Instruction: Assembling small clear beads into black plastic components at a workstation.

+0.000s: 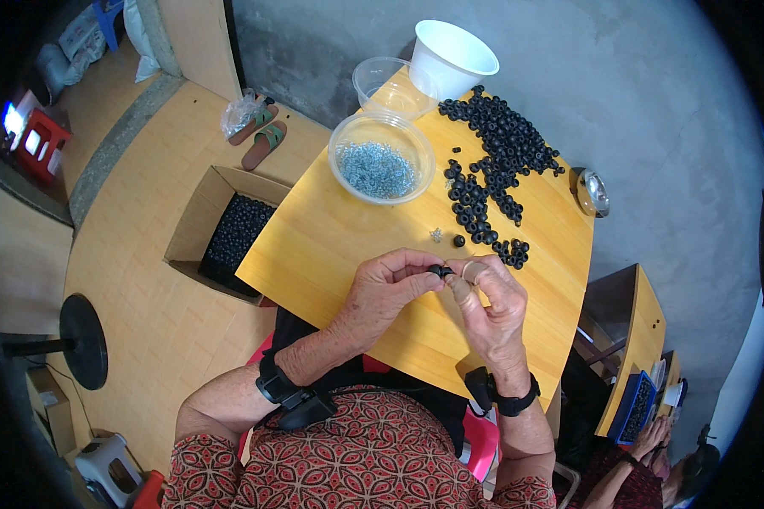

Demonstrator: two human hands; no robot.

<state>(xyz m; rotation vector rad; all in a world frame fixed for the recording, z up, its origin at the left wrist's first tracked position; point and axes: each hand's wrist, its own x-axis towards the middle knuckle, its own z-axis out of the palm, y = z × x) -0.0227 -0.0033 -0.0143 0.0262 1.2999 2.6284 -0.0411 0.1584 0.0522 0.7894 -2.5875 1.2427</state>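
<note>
My left hand pinches a small black round part between thumb and fingertips above the near half of the yellow table. My right hand, with tan covers on its thumb and index finger, closes on the same part from the right. Whether anything smaller sits between the fingertips is hidden. Just beyond the hands lie a single black round part and a few small shiny metal pieces. A large pile of similar black parts, several showing a center hole, spreads over the far right of the table.
A clear bowl of shiny metal pieces stands far left on the table, near an empty clear bowl and white tub. A round metal tin touches the right edge. A cardboard box of black parts sits left; a co-worker is lower right.
</note>
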